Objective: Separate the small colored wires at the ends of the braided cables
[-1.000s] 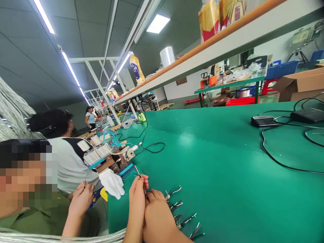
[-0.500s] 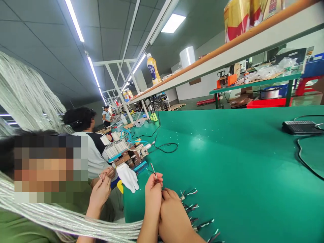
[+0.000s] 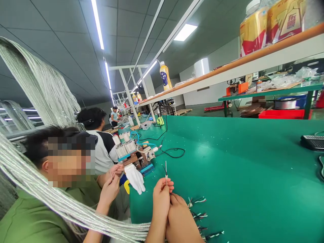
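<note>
My left hand (image 3: 162, 196) is closed on a thin cable (image 3: 166, 177), whose stripped end with red, white and black wires points upward. Crossed against its wrist is my right hand (image 3: 180, 212), its fingers curled low behind the left one; what they grip is hidden. Several cable ends (image 3: 199, 215) with bared coloured wires lie on the green table (image 3: 227, 175) to the right of my hands. A long bundle of silvery cables (image 3: 83, 217) runs from the left to beneath my forearms.
A small machine (image 3: 138, 157) with a white glove (image 3: 135, 178) over it stands at the table's left edge. Beside it, a person in green (image 3: 22, 216) holds a wire. Bottles (image 3: 165, 76) stand on a raised shelf (image 3: 197, 80). A black pedal (image 3: 314, 142) lies at right.
The camera view has shifted, so most things appear farther right. The cable end in my left hand now stands more upright and shows more of its length.
</note>
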